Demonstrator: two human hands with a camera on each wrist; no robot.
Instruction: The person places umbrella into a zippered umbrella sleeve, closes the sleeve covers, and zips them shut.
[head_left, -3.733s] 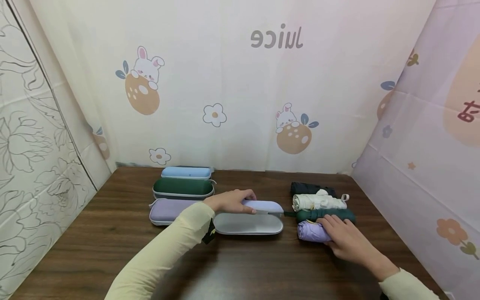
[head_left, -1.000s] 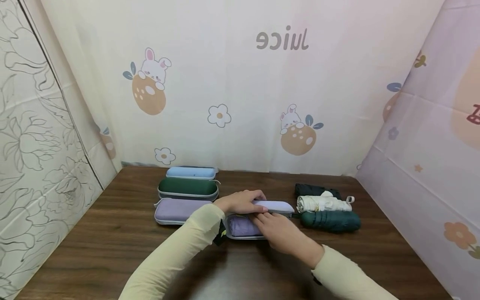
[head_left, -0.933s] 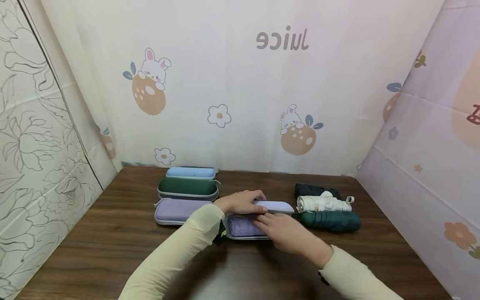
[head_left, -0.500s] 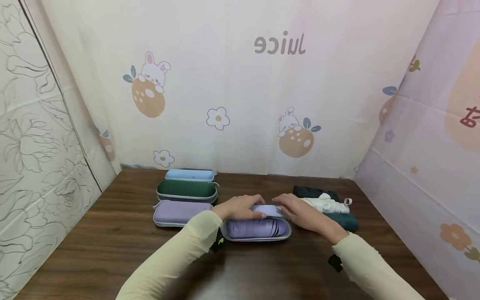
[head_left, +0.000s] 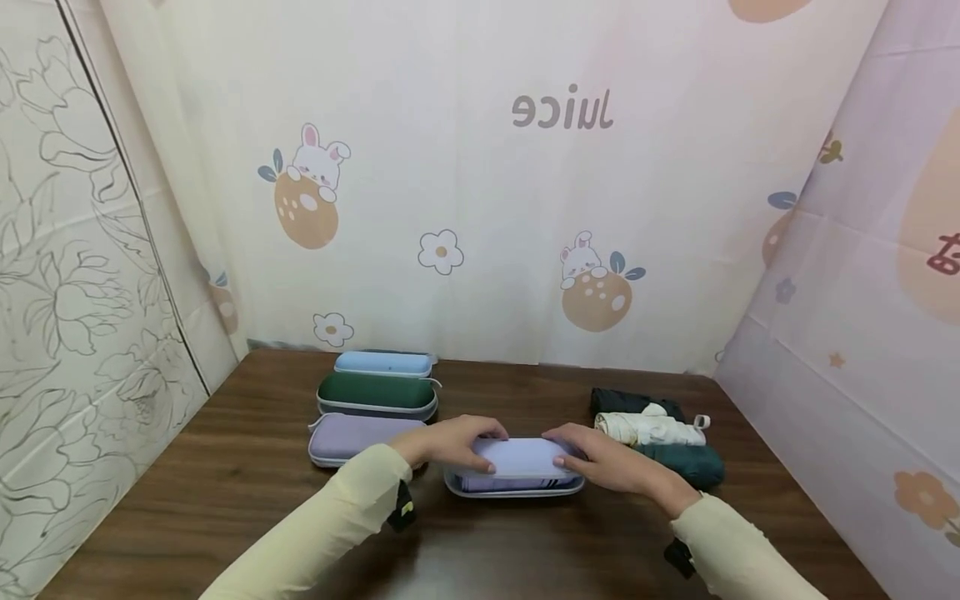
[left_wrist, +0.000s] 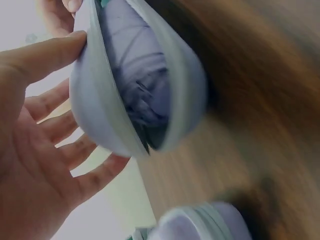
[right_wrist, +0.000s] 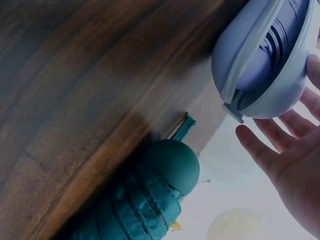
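Lilac case (head_left: 517,468), both grips (head_left: 450,443) (head_left: 611,460) wide, seemingly pinching lid (head_left: 521,452)

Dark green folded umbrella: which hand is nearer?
Right. The right hand is just left of the dark green umbrella; the left hand is farther, at the left end of the half-open lavender case.

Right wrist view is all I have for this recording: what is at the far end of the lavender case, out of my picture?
Observer: The person's left hand grips the lavender case at its left end, in the head view.
Operator: I see a green umbrella on the table. Are others near it?
Observer: Yes, a white umbrella and a black umbrella lie just beyond it.
Operator: Any more cases?
Observer: Yes, a blue case, a green case and a purple case lie at the person's left.
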